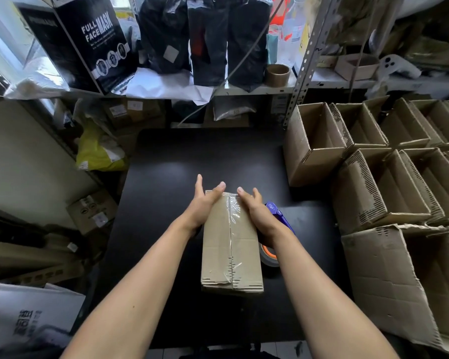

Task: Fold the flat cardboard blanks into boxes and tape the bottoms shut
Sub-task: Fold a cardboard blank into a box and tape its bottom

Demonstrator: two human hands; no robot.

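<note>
While box (231, 244) lies taped on desk (166, 161), your left hand (205, 203) and right hand (257, 211) press far end, each grip released, fingers straight

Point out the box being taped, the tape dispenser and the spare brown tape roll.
box (231, 244), head view: taped top face.
tape dispenser (276, 211), head view: blue handle beside the right hand.
brown tape roll (278, 75), head view: outer side, on the shelf.

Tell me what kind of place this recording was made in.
Probably a small packing or stockroom: rows of folded open cardboard boxes stacked at right, metal shelving crowded with bagged goods, and a tape dispenser beside the taped box on the black table.
</note>
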